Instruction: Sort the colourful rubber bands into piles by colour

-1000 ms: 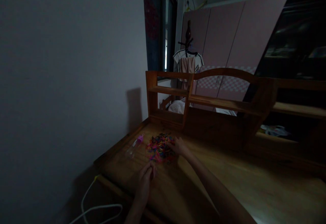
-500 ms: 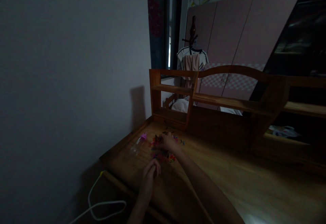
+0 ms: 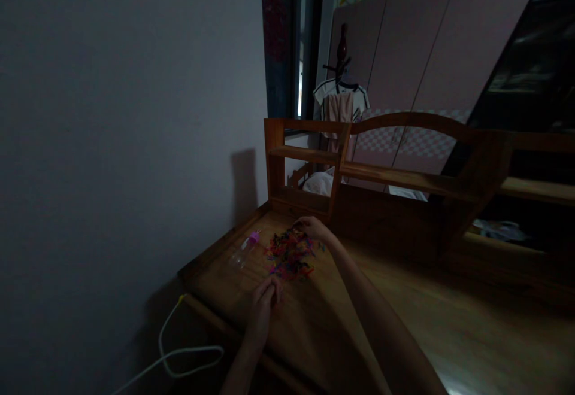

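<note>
A loose heap of small multicoloured pieces (image 3: 291,254) lies on the wooden desk (image 3: 404,299); they are too small and dim to name. My left hand (image 3: 267,294) is closed, its fingers curled in at the near edge of the heap. What it holds, if anything, is hidden. At the far edge, my right hand (image 3: 311,227) reaches down with bent fingers close together, touching or just over the pieces. Its fingertips are too dark to show what lies between them. Left of the heap, a clear plastic bottle (image 3: 241,255) with a pink top lies on its side.
A wooden shelf unit (image 3: 305,198) rises along the desk's back edge. A pale wall (image 3: 135,114) borders the left side. Below the desk's left corner hangs a white cord (image 3: 193,350). Behind stand a coat rack with a shirt (image 3: 340,99) and a pink wardrobe (image 3: 413,54).
My right hand has moved from over the heap to its far edge, uncovering more pieces. The left hand stays closed in nearly the same place.
</note>
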The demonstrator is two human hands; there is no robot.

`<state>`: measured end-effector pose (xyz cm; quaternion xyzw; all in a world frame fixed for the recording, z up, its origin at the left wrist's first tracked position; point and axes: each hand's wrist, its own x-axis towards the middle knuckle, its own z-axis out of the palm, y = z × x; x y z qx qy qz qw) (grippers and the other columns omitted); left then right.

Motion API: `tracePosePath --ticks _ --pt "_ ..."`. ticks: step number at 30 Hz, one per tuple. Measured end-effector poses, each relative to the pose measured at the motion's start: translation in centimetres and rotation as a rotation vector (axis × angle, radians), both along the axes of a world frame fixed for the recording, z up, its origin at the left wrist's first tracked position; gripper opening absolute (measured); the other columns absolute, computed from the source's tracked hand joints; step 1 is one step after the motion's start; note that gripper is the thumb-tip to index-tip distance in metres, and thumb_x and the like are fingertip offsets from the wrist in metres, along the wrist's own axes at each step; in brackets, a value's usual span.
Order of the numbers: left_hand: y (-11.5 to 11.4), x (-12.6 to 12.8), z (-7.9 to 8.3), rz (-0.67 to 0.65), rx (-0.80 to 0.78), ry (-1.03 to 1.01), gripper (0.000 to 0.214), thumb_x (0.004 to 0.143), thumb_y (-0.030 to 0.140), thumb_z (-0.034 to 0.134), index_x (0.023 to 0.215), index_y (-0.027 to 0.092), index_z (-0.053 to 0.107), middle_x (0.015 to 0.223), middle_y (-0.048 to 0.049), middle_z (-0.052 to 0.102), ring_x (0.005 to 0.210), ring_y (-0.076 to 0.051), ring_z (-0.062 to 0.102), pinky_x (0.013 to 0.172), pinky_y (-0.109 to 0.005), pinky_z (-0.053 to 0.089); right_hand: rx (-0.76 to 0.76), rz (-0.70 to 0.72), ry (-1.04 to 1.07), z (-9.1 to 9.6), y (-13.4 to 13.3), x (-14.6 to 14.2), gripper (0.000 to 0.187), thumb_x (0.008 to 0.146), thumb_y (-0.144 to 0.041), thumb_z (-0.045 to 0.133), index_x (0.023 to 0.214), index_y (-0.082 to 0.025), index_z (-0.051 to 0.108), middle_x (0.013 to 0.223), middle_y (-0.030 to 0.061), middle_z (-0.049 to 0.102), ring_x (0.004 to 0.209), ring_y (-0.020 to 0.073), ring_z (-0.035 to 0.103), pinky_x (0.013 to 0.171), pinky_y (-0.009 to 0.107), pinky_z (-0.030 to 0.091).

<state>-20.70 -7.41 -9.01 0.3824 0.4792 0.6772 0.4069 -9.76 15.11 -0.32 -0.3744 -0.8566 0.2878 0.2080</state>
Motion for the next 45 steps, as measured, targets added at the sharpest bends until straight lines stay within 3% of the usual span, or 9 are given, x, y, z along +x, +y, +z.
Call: tracePosePath --ticks 7,11,15,18,20,28,37,41,45 --pt "0.1 -0.1 -0.2 0.002 0.028 0.028 0.024 0.081 0.024 0.049 0.058 0.018 0.046 0.057 0.0021 0.043 0.058 -0.012 0.04 0.058 -0.024 0.03 -0.045 0.188 -0.136 0.7 -0.7 -0.4 0.041 0.074 -0.02 0.064 0.115 -0.022 0.068 0.114 0.0031 0.068 0.101 0.0202 0.064 0.087 0.025 0.048" --pt "0.1 -0.1 -0.3 -0.018 0.036 0.026 0.024 0.083 0.023 0.047 0.059 0.018 0.046 0.058 0.0025 0.043 0.058 -0.012 0.04 0.058 -0.024 0.03 -0.072 0.27 -0.24 0.3 -1.3 -0.5 0.077 0.059 -0.034 0.081 0.131 -0.026 0.055 0.129 0.0041 0.06 0.11 0.0219 0.06 0.092 0.026 0.047" --pt "0.1 -0.1 -0.3 -0.031 0.051 0.016 0.024 0.083 0.022 0.047 0.059 0.018 0.045 0.059 0.0022 0.043 0.059 -0.012 0.042 0.059 -0.024 0.031 -0.066 0.228 -0.374 -0.9 -2.0 -1.2 0.107 0.033 -0.038 0.09 0.133 -0.026 0.053 0.135 0.01 0.054 0.12 0.0319 0.053 0.099 0.037 0.043" --pt "0.2 -0.1 -0.4 -0.032 0.068 0.023 0.024 0.082 0.022 0.047 0.059 0.018 0.045 0.059 0.0018 0.044 0.059 -0.012 0.042 0.059 -0.025 0.031 -0.024 0.133 -0.442 -1.8 -2.3 -2.1 0.115 0.027 -0.039 0.09 0.134 -0.022 0.051 0.141 0.0187 0.044 0.129 0.0438 0.038 0.099 0.051 0.039" --pt "0.2 -0.1 -0.4 -0.031 0.069 0.016 0.024 0.082 0.022 0.047 0.059 0.018 0.046 0.058 0.0017 0.044 0.058 -0.012 0.041 0.058 -0.025 0.031 0.006 0.114 -0.45 -2.3 -2.3 -2.6 0.106 0.033 -0.04 0.089 0.131 -0.022 0.054 0.14 0.0186 0.045 0.128 0.0436 0.039 0.097 0.051 0.04" --pt "0.2 -0.1 -0.5 0.009 0.041 0.024 0.021 0.081 0.023 0.048 0.06 0.019 0.045 0.059 0.0024 0.042 0.058 -0.012 0.04 0.058 -0.024 0.032 0.107 0.156 -0.305 -1.9 -2.4 -2.8 0.04 0.064 -0.014 0.068 0.104 -0.018 0.067 0.101 0.0054 0.07 0.089 0.0187 0.064 0.075 0.023 0.047" --pt "0.7 -0.7 0.3 0.034 0.018 0.236 0.018 0.081 0.027 0.045 0.067 0.019 0.053 0.064 0.0004 0.051 0.063 -0.014 0.048 0.06 -0.024 0.036 0.139 0.179 -0.133 1.8 -1.5 -0.6 0.043 0.071 -0.012 0.062 0.113 -0.023 0.067 0.11 0.0027 0.069 0.099 0.0179 0.064 0.085 0.023 0.045" --pt "3.7 -2.9 2.7 0.043 -0.098 0.59 0.025 0.085 0.036 0.043 0.095 0.019 0.059 0.095 -0.0075 0.063 0.091 -0.022 0.059 0.081 -0.031 0.043 0.061 0.188 -0.123 1.6 -1.9 0.3 0.044 0.069 -0.02 0.07 0.112 -0.024 0.068 0.102 0.0012 0.072 0.092 0.0181 0.067 0.078 0.023 0.049" --pt "7.7 -5.6 4.4 0.051 -0.189 0.778 0.04 0.08 0.046 0.057 0.108 0.017 0.057 0.119 -0.0151 0.057 0.123 -0.032 0.043 0.101 -0.041 0.031 0.004 0.058 -0.098 0.3 -2.0 2.1 0.03 0.071 -0.027 0.071 0.101 -0.022 0.072 0.096 0.004 0.073 0.088 0.0196 0.068 0.073 0.023 0.05"
